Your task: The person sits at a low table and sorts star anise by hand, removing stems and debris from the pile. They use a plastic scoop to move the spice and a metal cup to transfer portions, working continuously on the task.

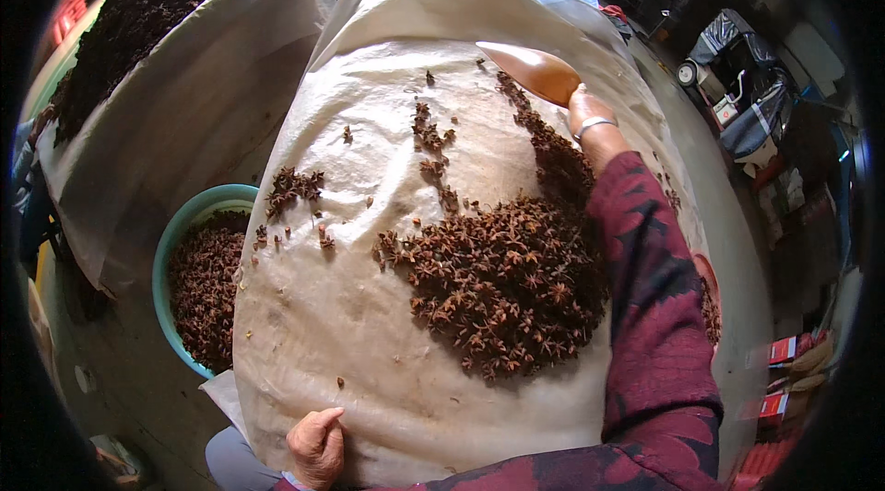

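At the far right of the white sheet [336, 334], my right hand [590, 111] grips a brown plastic scoop [530, 69], its tip pointing left. A large heap of star anise [502, 283] lies below it, and a line of pieces runs from the scoop down into the heap. Smaller clusters of star anise [293, 189] are scattered to the left, with a few loose bits between. My left hand [318, 447] rests on the sheet's near edge, fingers curled in, with nothing visible in them.
A teal tub [166, 256] full of star anise stands on the floor at left. Behind it rises another sheet-draped surface [198, 76] bearing a dark heap [138, 25]. Further right are a covered vehicle [742, 76] and red-and-white packages [779, 380]. More star anise [710, 307] sits beyond my right arm.
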Tool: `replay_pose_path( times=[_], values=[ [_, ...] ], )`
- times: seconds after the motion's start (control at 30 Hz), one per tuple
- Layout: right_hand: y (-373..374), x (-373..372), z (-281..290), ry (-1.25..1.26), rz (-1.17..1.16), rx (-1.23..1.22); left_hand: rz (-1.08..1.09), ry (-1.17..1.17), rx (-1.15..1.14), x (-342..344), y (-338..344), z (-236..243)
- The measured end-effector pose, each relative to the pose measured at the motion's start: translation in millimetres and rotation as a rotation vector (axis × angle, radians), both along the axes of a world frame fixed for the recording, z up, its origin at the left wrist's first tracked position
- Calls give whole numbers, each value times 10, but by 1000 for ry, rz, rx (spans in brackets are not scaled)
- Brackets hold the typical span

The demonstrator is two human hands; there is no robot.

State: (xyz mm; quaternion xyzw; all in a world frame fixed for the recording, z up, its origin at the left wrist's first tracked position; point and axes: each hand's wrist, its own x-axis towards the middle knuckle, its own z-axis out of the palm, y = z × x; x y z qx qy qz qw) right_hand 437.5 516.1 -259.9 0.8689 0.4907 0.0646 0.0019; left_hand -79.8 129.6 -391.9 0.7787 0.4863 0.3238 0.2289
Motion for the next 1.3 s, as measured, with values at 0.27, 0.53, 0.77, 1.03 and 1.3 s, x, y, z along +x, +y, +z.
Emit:
replay_pose_path(
  times=[0.27,0.53,0.77,1.03,1.3],
  values=[
    [256,18,-376,-194,20,-345,-24,37,-77,-27,68,48],
    [-1340,526,62,-76,329,-336,181,-357,-297,84,81,30],
    [-2725,128,738,8,319,-510,218,-440,-399,63,11,-94],
    [-4050,253,452,-77,169,-72,178,-480,-336,75,-27,-75],
    [-5286,-21,-995,175,-260,45,96,-201,-245,46,-35,26]
  ],
)
